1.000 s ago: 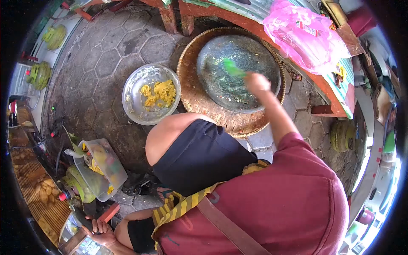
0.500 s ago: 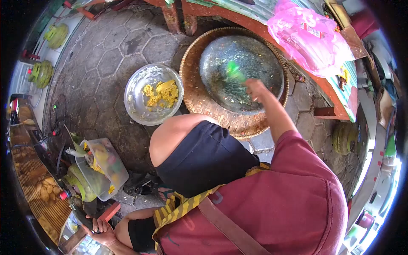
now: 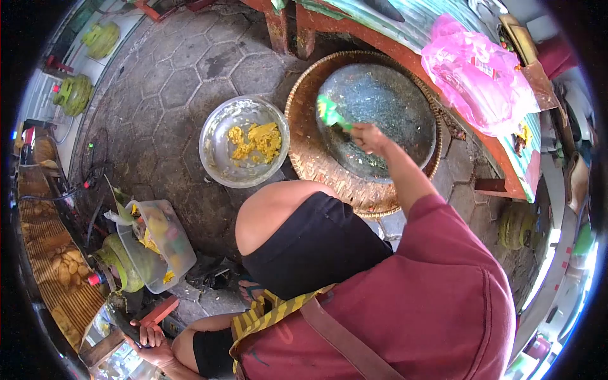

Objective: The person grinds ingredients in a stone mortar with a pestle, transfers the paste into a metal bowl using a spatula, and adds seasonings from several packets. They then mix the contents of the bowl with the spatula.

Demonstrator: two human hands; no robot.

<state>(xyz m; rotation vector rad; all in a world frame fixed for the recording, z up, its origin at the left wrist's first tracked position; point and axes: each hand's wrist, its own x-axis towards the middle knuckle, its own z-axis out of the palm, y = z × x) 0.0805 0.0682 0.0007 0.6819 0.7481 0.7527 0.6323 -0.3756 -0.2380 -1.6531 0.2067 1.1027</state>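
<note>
My right hand (image 3: 368, 137) is closed round the handle of a green spatula (image 3: 329, 111). Bits of pale yellow food cling to its blade, which is over the left edge of a round dark stone slab (image 3: 386, 107). Pale smears and crumbs mark the slab, and it rests in a wide woven bamboo tray (image 3: 304, 149). Left of the tray, a metal basin (image 3: 212, 149) holds lumpy yellow paste (image 3: 261, 142). At the lower left, my left hand (image 3: 151, 345) has its fingers curled on something dark that I cannot make out.
A pink plastic bag (image 3: 478, 79) lies on the red-framed bench (image 3: 405, 50) at upper right. On the left stand a clear plastic tub (image 3: 180, 244) with yellow scraps and several green gas cylinders (image 3: 75, 95). Fried pieces (image 3: 69, 266) lie on a corrugated surface beyond.
My right hand has swept the spatula from the middle of the slab to its left edge. The view has shifted slightly, and my left hand stays in about the same place.
</note>
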